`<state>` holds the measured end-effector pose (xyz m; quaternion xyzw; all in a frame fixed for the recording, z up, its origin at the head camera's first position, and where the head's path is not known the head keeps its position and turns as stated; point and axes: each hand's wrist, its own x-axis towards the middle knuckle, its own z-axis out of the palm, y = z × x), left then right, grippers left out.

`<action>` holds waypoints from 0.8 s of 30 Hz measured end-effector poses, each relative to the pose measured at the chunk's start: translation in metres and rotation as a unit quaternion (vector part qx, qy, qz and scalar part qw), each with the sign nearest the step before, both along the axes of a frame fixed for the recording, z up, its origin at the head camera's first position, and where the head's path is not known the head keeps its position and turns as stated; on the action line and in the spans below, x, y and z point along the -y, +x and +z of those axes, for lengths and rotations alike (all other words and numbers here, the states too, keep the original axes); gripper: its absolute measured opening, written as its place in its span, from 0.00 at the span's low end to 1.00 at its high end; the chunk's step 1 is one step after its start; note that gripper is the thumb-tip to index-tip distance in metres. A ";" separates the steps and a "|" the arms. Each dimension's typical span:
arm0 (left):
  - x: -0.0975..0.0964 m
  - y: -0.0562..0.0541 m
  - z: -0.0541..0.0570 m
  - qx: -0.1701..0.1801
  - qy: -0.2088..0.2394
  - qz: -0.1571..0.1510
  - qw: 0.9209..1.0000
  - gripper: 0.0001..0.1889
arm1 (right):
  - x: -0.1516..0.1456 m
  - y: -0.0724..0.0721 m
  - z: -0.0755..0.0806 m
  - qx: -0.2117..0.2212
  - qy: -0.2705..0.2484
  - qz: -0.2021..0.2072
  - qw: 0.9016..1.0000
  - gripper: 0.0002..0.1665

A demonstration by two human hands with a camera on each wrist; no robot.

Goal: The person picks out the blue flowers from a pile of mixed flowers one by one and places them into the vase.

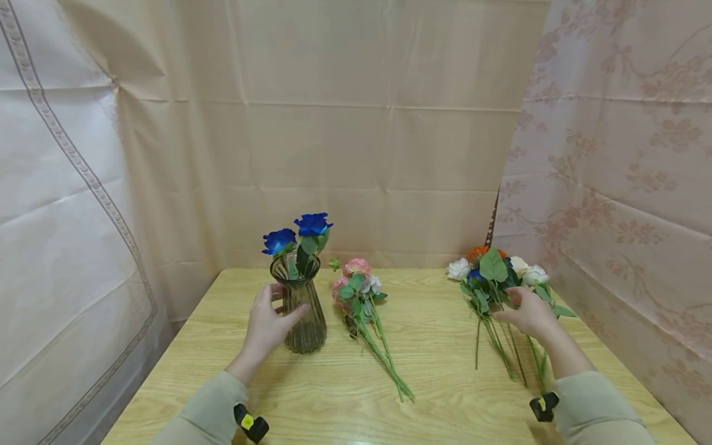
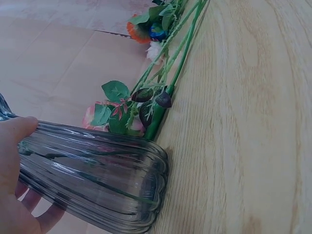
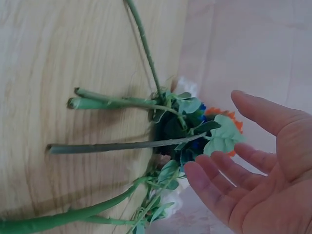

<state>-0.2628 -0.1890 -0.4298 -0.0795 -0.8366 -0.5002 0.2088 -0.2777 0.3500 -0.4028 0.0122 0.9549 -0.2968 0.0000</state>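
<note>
Free tabletop point(image 1: 432, 334) between pink flowers point(image 1: 356, 266) and seemingly tangled mixed bunch point(image 1: 492, 267)

- My right grip point(image 3: 263, 190) is hovering near a broad leaf point(image 3: 223, 135).
- An orange flower point(image 3: 214, 111) is showing behind it.
- Green stems point(image 3: 95, 104) are stretching over the table point(image 3: 97, 48).

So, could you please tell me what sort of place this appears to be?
Probably an indoor flower-arranging corner: a wood-grain table, a beige drape hung behind it, and a ribbed translucent vase with two blue roses.
</note>
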 end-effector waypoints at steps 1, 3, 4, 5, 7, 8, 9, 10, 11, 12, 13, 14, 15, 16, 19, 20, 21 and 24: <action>0.000 0.000 0.000 0.000 -0.001 0.000 1.000 0.37 | -0.001 0.000 0.000 0.007 -0.002 0.000 1.000 0.55; 0.000 0.000 0.000 0.000 -0.002 0.000 1.000 0.37 | -0.003 -0.001 -0.001 0.021 -0.008 -0.001 1.000 0.56; 0.000 0.000 0.000 0.001 -0.002 -0.001 1.000 0.37 | -0.003 -0.002 -0.002 0.027 -0.010 0.000 1.000 0.56; 0.000 0.000 0.000 0.000 -0.002 0.000 1.000 0.37 | -0.004 -0.002 -0.003 0.032 -0.011 0.000 0.999 0.56; 0.000 0.000 0.000 0.000 -0.003 0.000 1.000 0.37 | -0.005 -0.002 -0.006 0.039 -0.012 0.004 0.999 0.55; 0.000 0.000 0.000 0.000 -0.003 0.000 1.000 0.37 | -0.005 -0.002 -0.007 0.041 -0.012 0.006 0.999 0.54; 0.000 0.000 0.000 -0.001 -0.003 -0.001 1.000 0.37 | -0.006 -0.002 -0.008 0.043 -0.012 0.009 0.999 0.53; 0.000 0.000 0.000 -0.001 -0.003 0.000 1.000 0.37 | -0.005 -0.001 -0.010 0.044 -0.013 0.013 0.999 0.52; 0.000 0.000 0.000 -0.002 -0.003 0.000 1.000 0.37 | -0.006 -0.001 -0.012 0.045 -0.016 0.017 0.999 0.50; 0.000 0.000 0.000 -0.002 -0.003 -0.001 1.000 0.37 | -0.006 -0.001 -0.014 0.047 -0.019 0.020 0.999 0.49; 0.000 0.000 0.000 -0.002 -0.003 -0.001 1.000 0.37 | -0.006 -0.001 -0.016 0.047 -0.020 0.023 0.998 0.48; 0.000 0.000 0.000 -0.002 -0.003 -0.001 1.000 0.37 | -0.007 -0.002 -0.018 0.049 -0.021 0.024 0.998 0.47; 0.000 0.000 0.000 -0.001 -0.003 -0.002 1.000 0.37 | -0.007 -0.002 -0.019 0.050 -0.024 0.026 0.998 0.45; 0.000 0.000 0.000 -0.001 -0.003 -0.001 1.000 0.37 | -0.007 -0.002 -0.021 0.050 -0.028 0.028 0.998 0.44; 0.000 0.000 0.000 -0.001 -0.003 -0.002 1.000 0.37 | -0.008 -0.003 -0.026 0.052 -0.037 0.031 0.997 0.41; 0.000 0.000 0.000 0.000 -0.003 -0.001 1.000 0.36 | -0.008 -0.002 -0.027 0.052 -0.042 0.035 0.997 0.40; 0.000 0.000 0.000 0.000 -0.003 -0.002 1.000 0.36 | -0.007 -0.002 -0.028 0.054 -0.047 0.035 0.997 0.39; 0.000 -0.001 0.000 0.000 -0.003 -0.002 1.000 0.36 | -0.007 -0.002 -0.029 0.054 -0.056 0.034 0.996 0.36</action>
